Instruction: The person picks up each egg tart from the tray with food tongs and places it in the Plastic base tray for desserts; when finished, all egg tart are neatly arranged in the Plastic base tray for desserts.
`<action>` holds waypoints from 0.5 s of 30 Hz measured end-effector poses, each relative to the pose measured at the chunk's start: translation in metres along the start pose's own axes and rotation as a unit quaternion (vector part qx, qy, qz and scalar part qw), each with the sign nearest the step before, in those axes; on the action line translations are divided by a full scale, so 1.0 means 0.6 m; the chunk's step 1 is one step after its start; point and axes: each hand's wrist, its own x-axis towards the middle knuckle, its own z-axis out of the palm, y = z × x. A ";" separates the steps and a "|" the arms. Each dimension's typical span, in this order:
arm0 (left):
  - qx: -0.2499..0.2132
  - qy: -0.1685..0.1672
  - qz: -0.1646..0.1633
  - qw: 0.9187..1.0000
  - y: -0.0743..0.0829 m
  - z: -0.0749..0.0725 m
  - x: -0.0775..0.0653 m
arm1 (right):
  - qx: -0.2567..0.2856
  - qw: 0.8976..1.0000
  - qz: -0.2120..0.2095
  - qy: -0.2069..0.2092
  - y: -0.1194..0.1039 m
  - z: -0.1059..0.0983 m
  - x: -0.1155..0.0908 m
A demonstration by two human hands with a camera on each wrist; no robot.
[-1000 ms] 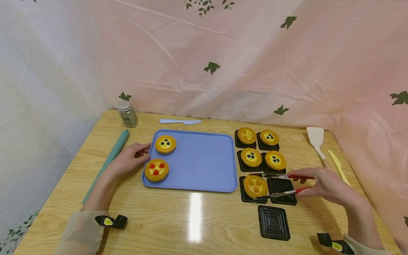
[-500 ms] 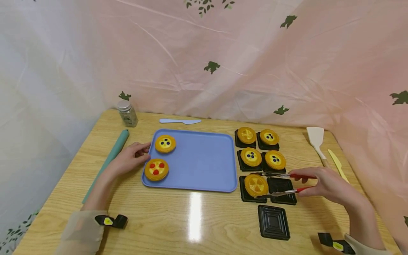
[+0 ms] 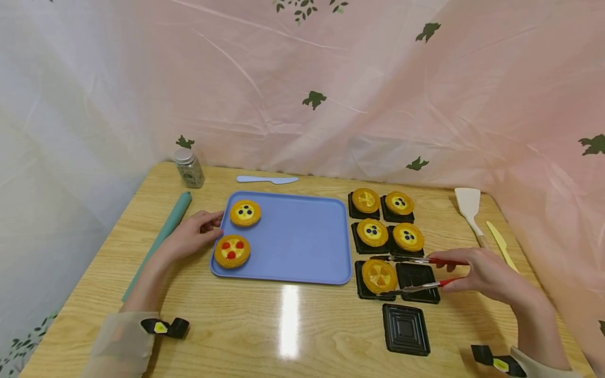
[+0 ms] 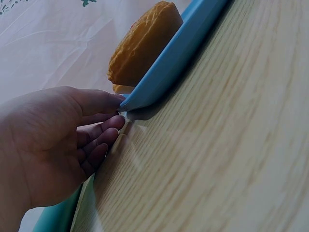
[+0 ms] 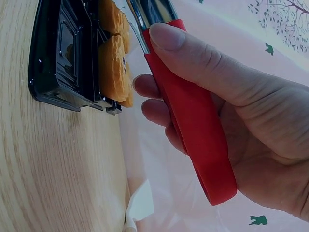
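My right hand (image 3: 489, 275) grips red-handled tongs (image 5: 193, 116), thumb on one side and fingers on the other. Their dark tips lie on either side of an egg tart with orange wedges (image 3: 379, 276), over a black square mould (image 3: 361, 293). On the left, my left hand (image 3: 191, 236) pinches the left rim of a blue tray (image 3: 302, 236); in the left wrist view its thumb meets the rim (image 4: 126, 104) with the fingers curled below. The tray bears a blueberry-topped tart (image 3: 245, 213) and a red-topped tart (image 3: 232, 252).
Several tarts (image 3: 372, 232) sit in black moulds behind the tongs. Bare moulds (image 3: 420, 283) lie beside and in front. A spatula (image 3: 468, 205) and yellow knife (image 3: 502, 244) lie right, a blue knife (image 3: 267, 180) at the back, a teal roll (image 3: 163, 233) and jar (image 3: 190, 169) left.
The orange-topped tart shifted slightly right and back between the tong tips, and the right hand moved a touch right with it. The left hand and tray look the same.
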 end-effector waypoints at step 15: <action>0.000 0.000 0.001 1.000 0.002 -0.001 -0.001 | 0.016 1.000 0.020 -0.005 -0.001 -0.002 -0.004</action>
